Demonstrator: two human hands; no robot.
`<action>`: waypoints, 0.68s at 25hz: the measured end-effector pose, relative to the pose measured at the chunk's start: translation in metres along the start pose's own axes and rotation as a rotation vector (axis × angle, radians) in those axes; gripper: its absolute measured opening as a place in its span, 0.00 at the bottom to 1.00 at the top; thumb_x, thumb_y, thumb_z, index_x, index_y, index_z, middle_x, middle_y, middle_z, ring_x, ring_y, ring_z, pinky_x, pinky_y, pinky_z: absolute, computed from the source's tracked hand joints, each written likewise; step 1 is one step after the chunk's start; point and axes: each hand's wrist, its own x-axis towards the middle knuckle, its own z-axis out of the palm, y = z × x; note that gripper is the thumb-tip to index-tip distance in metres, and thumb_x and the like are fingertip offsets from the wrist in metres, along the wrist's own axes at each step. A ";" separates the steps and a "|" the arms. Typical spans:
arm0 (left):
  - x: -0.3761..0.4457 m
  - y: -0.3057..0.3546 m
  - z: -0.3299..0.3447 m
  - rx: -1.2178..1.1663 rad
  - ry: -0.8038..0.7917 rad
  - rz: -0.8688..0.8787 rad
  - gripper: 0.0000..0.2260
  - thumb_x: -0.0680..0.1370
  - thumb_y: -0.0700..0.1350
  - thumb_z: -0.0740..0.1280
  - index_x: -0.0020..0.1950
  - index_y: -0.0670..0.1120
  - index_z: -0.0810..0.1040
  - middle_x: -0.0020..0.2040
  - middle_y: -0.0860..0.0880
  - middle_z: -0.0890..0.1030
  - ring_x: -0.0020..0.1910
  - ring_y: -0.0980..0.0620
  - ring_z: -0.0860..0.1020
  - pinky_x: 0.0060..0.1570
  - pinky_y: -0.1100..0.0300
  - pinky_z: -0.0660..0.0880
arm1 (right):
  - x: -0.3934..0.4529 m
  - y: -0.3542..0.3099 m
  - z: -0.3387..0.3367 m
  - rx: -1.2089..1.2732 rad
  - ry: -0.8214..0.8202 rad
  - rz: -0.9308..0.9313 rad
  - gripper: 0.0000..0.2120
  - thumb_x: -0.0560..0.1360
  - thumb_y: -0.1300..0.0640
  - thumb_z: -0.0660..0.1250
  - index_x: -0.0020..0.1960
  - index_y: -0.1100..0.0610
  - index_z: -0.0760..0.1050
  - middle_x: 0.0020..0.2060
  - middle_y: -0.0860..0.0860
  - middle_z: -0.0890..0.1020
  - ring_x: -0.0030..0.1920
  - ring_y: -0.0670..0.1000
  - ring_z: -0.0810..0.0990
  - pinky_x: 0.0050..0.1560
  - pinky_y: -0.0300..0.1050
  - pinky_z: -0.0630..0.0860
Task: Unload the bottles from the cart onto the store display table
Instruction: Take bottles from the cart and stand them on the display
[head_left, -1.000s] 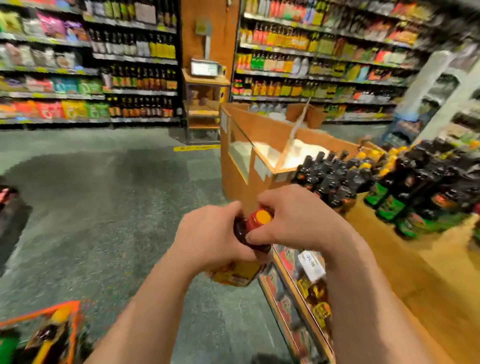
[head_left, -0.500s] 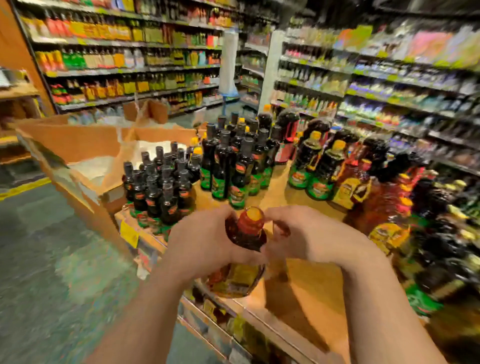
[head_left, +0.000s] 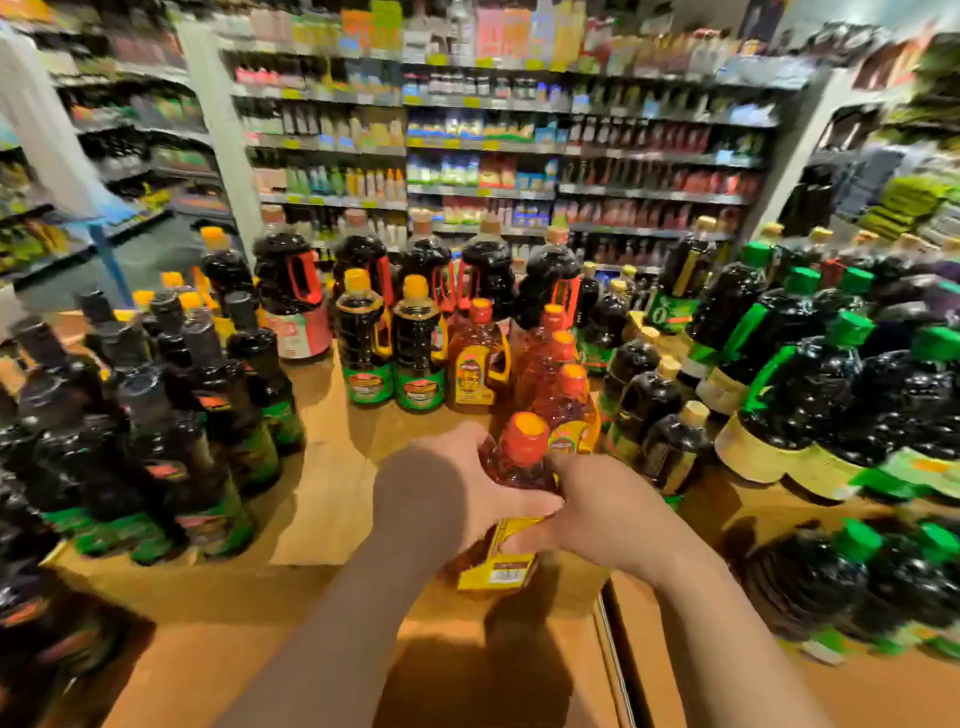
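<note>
Dark bottles crowd the table on the left, green-capped bottles on the right, amber bottles just ahead. The red-capped bottle hangs over the bare middle, left hand and right hand fingers wrapped round its neck and shoulders.

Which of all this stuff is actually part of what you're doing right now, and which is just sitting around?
In the job:
- amber bottle, held by left hand and right hand
- display table
- matching amber bottles already on it

Just there:
- dark bottles at left
- green-capped bottles at right
- wall shelves behind
</note>
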 end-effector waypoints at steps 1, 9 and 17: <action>0.011 0.006 0.006 0.004 -0.034 0.059 0.34 0.57 0.78 0.68 0.54 0.58 0.73 0.48 0.55 0.80 0.49 0.50 0.78 0.45 0.54 0.76 | 0.000 0.008 0.000 -0.017 0.033 0.065 0.39 0.55 0.27 0.70 0.60 0.46 0.71 0.48 0.46 0.82 0.49 0.51 0.80 0.45 0.51 0.78; 0.076 0.043 0.057 0.013 -0.111 0.225 0.32 0.61 0.76 0.69 0.56 0.59 0.69 0.49 0.56 0.81 0.46 0.51 0.78 0.39 0.55 0.75 | 0.018 0.064 0.009 -0.066 0.160 0.348 0.34 0.62 0.38 0.74 0.63 0.51 0.70 0.46 0.49 0.82 0.47 0.54 0.80 0.42 0.49 0.79; 0.110 0.059 0.094 -0.041 -0.142 0.104 0.29 0.64 0.74 0.67 0.54 0.57 0.66 0.47 0.59 0.75 0.47 0.53 0.76 0.44 0.56 0.75 | 0.060 0.123 0.005 -0.099 -0.036 0.222 0.35 0.62 0.32 0.72 0.60 0.51 0.67 0.44 0.49 0.81 0.46 0.54 0.80 0.38 0.48 0.76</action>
